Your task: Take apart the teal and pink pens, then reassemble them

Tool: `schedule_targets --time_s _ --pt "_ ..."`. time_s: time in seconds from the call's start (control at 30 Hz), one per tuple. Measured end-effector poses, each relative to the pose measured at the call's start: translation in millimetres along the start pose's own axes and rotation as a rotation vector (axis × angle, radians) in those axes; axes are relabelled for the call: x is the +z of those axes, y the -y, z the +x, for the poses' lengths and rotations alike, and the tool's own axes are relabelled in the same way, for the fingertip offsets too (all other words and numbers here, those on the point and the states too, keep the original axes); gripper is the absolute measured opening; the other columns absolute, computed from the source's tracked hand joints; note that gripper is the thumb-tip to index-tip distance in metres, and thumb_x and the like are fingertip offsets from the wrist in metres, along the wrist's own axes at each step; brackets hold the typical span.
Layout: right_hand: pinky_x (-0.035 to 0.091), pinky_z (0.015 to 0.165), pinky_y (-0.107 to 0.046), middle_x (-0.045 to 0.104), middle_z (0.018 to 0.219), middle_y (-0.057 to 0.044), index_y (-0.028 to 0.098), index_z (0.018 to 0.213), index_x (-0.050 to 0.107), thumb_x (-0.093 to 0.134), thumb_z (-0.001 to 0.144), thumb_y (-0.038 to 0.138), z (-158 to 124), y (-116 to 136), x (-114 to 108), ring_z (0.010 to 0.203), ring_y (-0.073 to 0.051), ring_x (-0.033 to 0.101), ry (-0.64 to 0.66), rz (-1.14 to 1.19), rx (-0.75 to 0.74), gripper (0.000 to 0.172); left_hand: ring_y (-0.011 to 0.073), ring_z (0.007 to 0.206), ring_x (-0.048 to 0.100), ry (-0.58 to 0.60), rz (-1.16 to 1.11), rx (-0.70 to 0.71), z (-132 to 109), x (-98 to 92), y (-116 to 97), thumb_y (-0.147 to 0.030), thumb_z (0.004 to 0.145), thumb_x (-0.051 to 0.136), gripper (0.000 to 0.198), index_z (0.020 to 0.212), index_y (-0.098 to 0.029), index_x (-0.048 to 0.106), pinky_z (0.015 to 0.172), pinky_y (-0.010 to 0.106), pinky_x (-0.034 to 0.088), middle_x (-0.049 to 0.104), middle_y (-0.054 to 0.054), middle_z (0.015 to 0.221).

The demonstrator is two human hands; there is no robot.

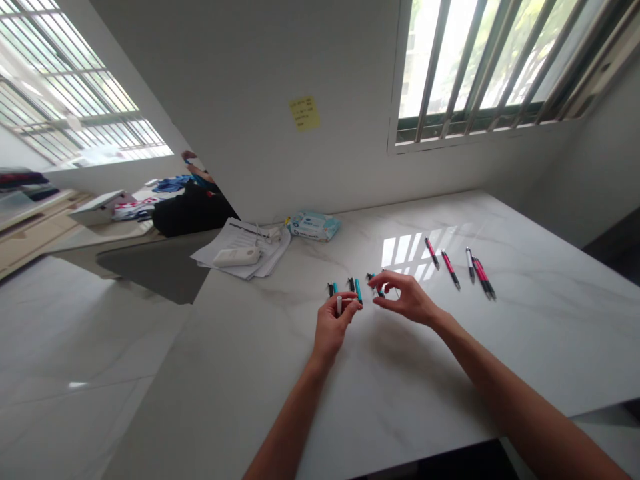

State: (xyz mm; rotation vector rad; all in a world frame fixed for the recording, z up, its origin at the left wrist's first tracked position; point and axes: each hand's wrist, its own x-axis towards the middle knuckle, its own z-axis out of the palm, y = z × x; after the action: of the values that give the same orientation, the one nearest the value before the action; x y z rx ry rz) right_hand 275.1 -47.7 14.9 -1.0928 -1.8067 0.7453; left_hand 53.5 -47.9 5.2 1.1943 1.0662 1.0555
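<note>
My left hand (331,327) has its fingers closed around a small white tube-like piece (339,305). Just beyond its fingertips lies a teal pen barrel (359,291) beside a black piece with a clip (351,285). A second teal piece (335,288) and a black clip piece (330,290) lie farther left, partly hidden by that hand. My right hand (406,298) hovers to the right, thumb and index finger curved apart with a gap between them. Behind its fingers are more black and teal pen parts (371,276), partly covered.
Several red-and-black pens (451,269) and a silver-and-black pen (470,265) lie to the right. Papers (265,261) with a white device (237,257) and a blue-white wipes pack (315,226) sit by the wall. A yellow note (304,113) hangs above.
</note>
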Motion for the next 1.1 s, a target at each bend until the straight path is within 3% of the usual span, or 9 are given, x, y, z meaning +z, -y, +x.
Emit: schedule_targets --time_s 0.1,0.23,0.53,0.77,0.93,1.1 --pt "0.059 0.079 -0.034 0.073 0.109 -0.006 0.025 0.114 0.072 0.073 0.089 0.031 -3.3 17.4 20.4 0.086 -0.018 0.067 0.07 0.081 -0.055 0.026 0.0096 0.057 0.044 0.011 -0.013 -0.004 0.1 -0.4 0.4 -0.044 0.075 0.084 0.036 0.096 -0.018 0.07 0.055 0.023 0.035 0.07 0.001 0.071" --pt "0.059 0.077 -0.033 0.073 0.101 -0.005 0.024 0.104 0.074 0.067 0.094 0.032 -4.9 22.4 32.8 0.083 -0.018 0.068 0.031 0.094 -0.072 0.014 0.0092 0.056 0.043 0.044 -0.006 -0.018 0.1 -0.6 -0.9 -0.046 0.073 0.086 0.037 0.09 -0.018 0.068 0.053 0.022 0.033 0.062 -0.002 0.066" --pt "0.059 0.077 -0.032 0.073 0.094 -0.004 0.023 0.101 0.074 0.07 0.094 0.032 -4.2 18.6 29.3 0.082 -0.017 0.068 0.063 0.087 -0.103 0.012 0.0094 0.055 0.04 0.082 0.051 0.001 -1.7 0.0 0.6 -0.045 0.077 0.083 0.034 0.08 -0.017 0.064 0.052 0.021 0.032 0.05 -0.005 0.058" --pt "0.06 0.078 -0.032 0.074 0.096 -0.002 0.025 0.105 0.073 0.07 0.094 0.029 -4.4 18.5 29.5 0.084 -0.017 0.07 0.054 0.083 -0.103 0.012 0.0099 0.055 0.044 0.066 0.076 0.005 -0.3 -0.5 2.0 -0.044 0.077 0.083 0.031 0.084 -0.017 0.069 0.054 0.022 0.036 0.054 -0.004 0.059" --pt "0.056 0.077 -0.033 0.074 0.099 -0.003 0.025 0.106 0.073 0.071 0.091 0.022 0.3 -4.7 5.1 0.084 -0.019 0.068 -0.088 -0.133 -0.081 0.016 0.008 0.057 0.045 0.044 -0.024 -0.015 1.5 0.3 0.0 -0.048 0.082 0.076 0.037 0.102 -0.017 0.07 0.055 0.022 0.037 0.069 0.003 0.084" --pt "0.054 0.083 -0.037 0.076 0.1 -0.004 0.025 0.107 0.074 0.067 0.09 0.015 5.6 -43.3 -14.2 0.093 -0.023 0.068 -0.215 -0.343 -0.012 0.021 0.0075 0.06 0.045 0.016 -0.055 -0.017 2.6 -0.5 -0.6 -0.051 0.085 0.073 0.041 0.107 -0.017 0.07 0.055 0.021 0.035 0.068 0.004 0.09"
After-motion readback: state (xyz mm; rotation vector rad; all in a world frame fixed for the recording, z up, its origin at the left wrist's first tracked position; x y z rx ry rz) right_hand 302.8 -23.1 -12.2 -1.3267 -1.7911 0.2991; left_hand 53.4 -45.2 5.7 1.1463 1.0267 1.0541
